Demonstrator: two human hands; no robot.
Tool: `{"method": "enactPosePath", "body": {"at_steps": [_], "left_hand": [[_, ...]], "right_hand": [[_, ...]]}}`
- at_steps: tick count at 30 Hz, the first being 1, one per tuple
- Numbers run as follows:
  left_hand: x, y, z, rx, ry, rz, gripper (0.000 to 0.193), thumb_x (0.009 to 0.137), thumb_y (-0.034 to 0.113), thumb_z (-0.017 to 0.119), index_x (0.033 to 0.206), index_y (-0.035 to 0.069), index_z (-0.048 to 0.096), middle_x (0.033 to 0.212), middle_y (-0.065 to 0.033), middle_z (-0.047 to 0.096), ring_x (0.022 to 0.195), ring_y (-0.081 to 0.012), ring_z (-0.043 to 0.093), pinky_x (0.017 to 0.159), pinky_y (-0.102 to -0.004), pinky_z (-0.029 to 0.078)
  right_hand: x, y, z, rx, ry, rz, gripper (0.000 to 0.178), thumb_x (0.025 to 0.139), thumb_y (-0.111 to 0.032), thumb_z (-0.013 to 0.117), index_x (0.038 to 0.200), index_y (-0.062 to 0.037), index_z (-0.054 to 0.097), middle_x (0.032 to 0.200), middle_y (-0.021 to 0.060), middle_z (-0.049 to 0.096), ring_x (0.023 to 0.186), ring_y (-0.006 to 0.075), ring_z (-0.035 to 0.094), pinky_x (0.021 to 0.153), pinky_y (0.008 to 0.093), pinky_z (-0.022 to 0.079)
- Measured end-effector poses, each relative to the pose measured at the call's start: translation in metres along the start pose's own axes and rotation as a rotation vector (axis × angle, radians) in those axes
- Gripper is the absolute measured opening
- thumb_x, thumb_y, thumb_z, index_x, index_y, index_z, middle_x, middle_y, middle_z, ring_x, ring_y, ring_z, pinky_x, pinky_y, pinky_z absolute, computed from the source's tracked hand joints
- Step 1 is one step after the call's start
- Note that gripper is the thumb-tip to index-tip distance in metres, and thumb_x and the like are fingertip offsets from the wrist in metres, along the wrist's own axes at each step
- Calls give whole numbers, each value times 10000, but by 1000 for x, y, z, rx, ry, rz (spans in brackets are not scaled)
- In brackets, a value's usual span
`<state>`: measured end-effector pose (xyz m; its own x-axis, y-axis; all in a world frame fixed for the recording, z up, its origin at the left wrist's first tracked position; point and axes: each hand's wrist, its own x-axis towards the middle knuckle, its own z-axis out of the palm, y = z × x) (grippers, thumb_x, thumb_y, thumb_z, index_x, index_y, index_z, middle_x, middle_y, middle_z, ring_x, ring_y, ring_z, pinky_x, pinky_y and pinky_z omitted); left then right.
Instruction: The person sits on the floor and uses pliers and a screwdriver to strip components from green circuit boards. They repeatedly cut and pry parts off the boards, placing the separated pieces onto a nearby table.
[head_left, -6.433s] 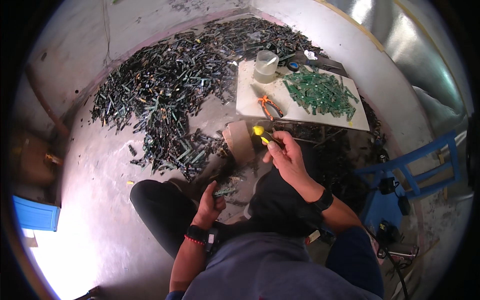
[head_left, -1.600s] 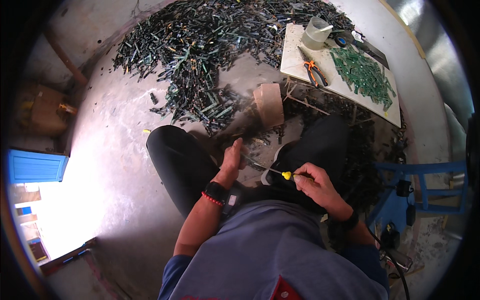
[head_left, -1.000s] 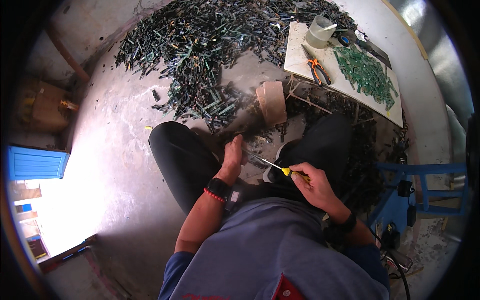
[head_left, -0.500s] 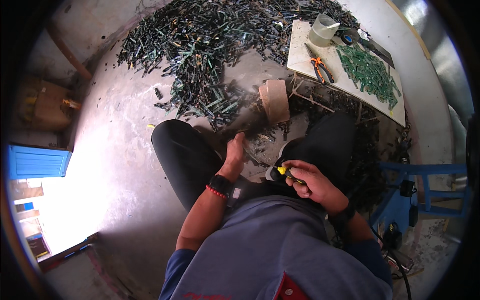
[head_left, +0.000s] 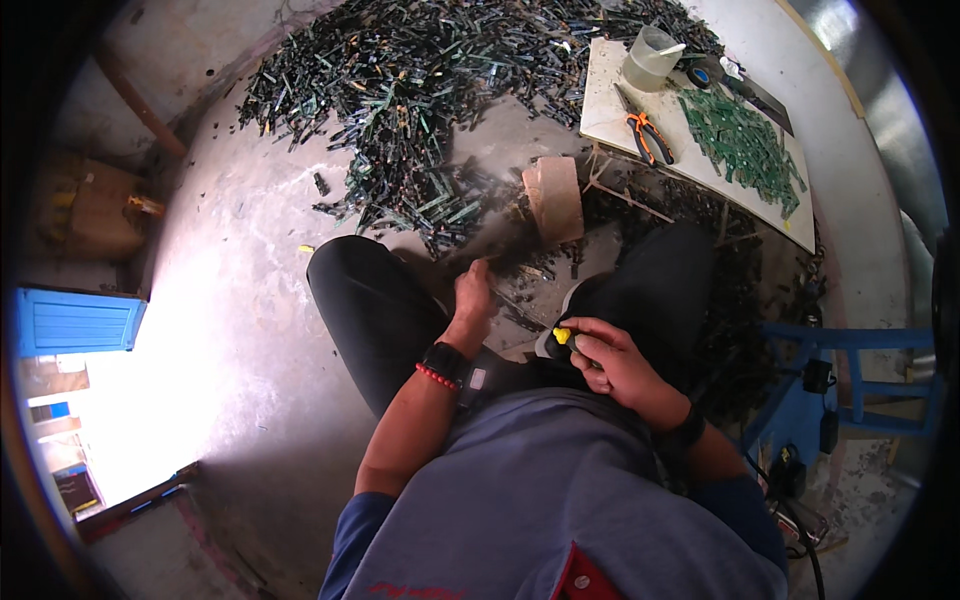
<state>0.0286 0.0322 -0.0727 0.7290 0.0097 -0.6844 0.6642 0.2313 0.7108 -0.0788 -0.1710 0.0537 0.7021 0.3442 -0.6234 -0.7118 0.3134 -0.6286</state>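
At four o'clock, the right hand [head_left: 615, 365] pinches a screwdriver [head_left: 562, 335]. At dead centre, the left hand [head_left: 474, 294] curls, its hold unclear.

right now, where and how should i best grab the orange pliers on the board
Best, I'd say, by the orange-and-black handles, from the near side: the pliers seem to lie flat on the board, handles slightly spread toward its near edge, narrow nose pointing away.
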Motion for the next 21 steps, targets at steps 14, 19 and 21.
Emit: {"method": "enactPosePath", "body": {"at_steps": [14, 19, 21], "left_hand": [[-10, 13, 6, 73, 79, 136, 368, 821, 403, 481, 627, 91, 463, 592, -1, 356, 493, -135, 335, 421, -287, 271], [-3, 5, 4, 25, 41, 66, 368, 822, 394, 473, 658, 65, 495, 576, -28, 399, 474, -156, 385, 422, -303, 317], [-4, 6, 2, 25, 6, 48, 358, 818, 385, 475, 660, 65, 501, 588, -35, 416, 482, -163, 398, 431, -306, 320]], "right_hand": [[13, 33, 16, -1077, 273, -741, 275, 860, -76, 563, 1130, -25, 546, 809, 184, 617, 708, 318, 630, 599, 348, 483], [12, 9, 2, -241, 23, -108, 233, 930, -105, 499, 1149, -36, 541, 696, -7, 469, 486, 39, 347, 421, 184, 287], [14, 0, -3, -39, -22, 33, 231, 940, -122, 481, 1155, -59, 538, 692, 7, 464, 454, 35, 318, 387, 178, 248]]}}
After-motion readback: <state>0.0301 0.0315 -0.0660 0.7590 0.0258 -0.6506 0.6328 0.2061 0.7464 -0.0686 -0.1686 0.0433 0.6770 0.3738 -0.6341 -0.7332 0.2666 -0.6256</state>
